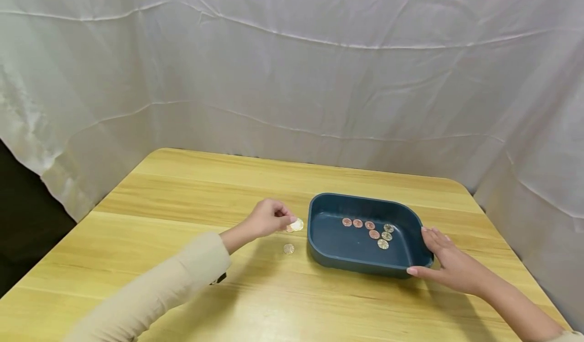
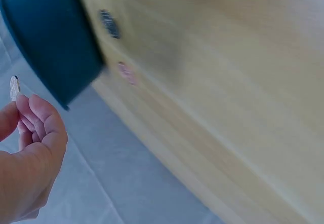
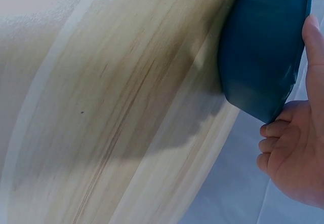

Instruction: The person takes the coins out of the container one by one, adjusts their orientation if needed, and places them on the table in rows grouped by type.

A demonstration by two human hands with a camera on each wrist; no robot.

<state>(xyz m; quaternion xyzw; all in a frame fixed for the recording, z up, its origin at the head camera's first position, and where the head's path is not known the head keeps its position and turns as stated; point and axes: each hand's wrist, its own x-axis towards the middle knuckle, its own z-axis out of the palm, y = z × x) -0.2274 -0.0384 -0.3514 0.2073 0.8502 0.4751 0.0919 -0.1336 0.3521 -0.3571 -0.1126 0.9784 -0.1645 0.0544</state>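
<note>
Left hand (image 1: 266, 218) pinches one coin (image 1: 298, 224) above the tabletop (image 1: 182, 261), beside the tray (image 1: 347, 248). Two loose coins (image 1: 289, 249) lie beneath, one partly hidden. Right hand (image 1: 449, 261) grips the tray's end toward the tabletop's right edge. The tray's wall separates seven inside coins (image 1: 374, 234) from these. Curtain (image 1: 319, 88) hangs along the tabletop's far edge.

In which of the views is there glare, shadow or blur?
Head view: whitish glare on the near tabletop, shadow beside the left sleeve; left wrist view: two coins on the tabletop look smeared; right wrist view: broad shadow beside the blue tray.
</note>
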